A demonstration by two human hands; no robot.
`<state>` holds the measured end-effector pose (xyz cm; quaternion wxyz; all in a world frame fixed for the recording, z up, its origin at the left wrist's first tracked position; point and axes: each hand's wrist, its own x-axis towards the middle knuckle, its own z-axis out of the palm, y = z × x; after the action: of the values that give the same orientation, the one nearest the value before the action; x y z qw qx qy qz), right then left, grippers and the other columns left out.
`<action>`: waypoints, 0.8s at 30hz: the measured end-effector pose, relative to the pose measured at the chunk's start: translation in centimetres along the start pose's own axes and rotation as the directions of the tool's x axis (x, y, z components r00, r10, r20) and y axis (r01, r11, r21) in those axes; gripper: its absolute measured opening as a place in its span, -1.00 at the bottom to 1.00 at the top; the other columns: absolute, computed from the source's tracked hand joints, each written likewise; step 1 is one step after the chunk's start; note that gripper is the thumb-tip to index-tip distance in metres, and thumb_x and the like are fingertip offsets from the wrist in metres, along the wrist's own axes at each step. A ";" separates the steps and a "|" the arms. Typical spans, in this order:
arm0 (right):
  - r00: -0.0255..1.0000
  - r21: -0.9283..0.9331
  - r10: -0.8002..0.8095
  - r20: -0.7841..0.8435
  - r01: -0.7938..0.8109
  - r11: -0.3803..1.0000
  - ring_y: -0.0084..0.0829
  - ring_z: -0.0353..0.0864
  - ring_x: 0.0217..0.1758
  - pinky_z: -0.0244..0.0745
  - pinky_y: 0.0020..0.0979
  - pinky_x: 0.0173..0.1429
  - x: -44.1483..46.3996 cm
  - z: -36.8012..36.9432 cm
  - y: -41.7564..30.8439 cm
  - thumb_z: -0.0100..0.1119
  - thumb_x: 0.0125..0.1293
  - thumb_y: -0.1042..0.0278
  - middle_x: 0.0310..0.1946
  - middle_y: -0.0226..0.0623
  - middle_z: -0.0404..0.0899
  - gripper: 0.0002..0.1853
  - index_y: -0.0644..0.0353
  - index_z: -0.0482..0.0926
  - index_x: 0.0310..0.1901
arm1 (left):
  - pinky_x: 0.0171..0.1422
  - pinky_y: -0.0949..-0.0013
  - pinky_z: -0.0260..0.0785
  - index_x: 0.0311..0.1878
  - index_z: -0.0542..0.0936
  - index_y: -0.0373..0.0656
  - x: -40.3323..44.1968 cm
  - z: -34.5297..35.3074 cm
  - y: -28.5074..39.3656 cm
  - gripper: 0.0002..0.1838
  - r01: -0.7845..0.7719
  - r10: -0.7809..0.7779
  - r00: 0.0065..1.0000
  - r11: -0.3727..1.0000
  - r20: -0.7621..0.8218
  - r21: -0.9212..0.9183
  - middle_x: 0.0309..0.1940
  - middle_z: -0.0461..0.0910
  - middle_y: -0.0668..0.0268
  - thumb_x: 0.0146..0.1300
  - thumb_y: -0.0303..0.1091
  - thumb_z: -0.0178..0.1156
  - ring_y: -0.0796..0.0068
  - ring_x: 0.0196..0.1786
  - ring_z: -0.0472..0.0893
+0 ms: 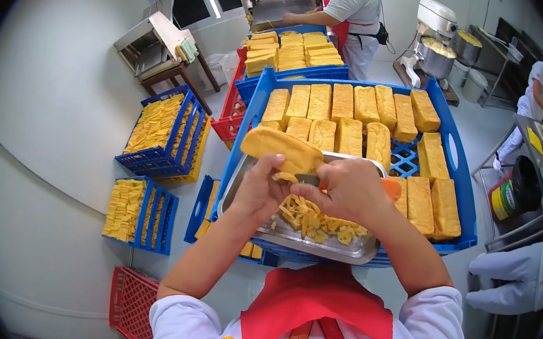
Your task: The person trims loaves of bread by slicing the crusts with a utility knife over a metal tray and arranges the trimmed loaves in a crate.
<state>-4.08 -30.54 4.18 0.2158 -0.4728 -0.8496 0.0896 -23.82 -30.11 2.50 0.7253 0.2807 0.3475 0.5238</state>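
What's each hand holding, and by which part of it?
Left hand: a yellow loaf, by its near side. Right hand: a knife, by its orange handle.

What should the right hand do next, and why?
Probably draw the knife along the loaf: the right hand holds it at the loaf's lower edge, the left hand supports the loaf, and trimmings lie in the tray below.

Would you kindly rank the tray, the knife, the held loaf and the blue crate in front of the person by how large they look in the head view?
1. Blue crate
2. Tray
3. Held loaf
4. Knife, judged only by what shows; the right hand covers part of it.
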 end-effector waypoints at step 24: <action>0.979 0.079 -0.104 -0.175 0.119 0.990 -0.06 0.62 -0.50 0.46 -0.13 -0.36 0.6 -1.0 0.5 0.28 0.03 -0.63 -0.63 -0.14 0.53 -0.17 0.21 0.55 -0.52 | 0.21 0.13 0.43 0.13 0.48 -0.08 0.7 -0.7 0.6 -0.27 -0.575 0.553 0.681 0.000 0.480 0.818 0.02 0.46 0.11 -0.18 -0.48 0.61 0.00 0.13 0.52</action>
<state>-3.49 -29.82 5.02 0.3133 -0.4203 -0.8483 0.0742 -24.55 -29.26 2.42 0.1431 0.7656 0.4325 0.4542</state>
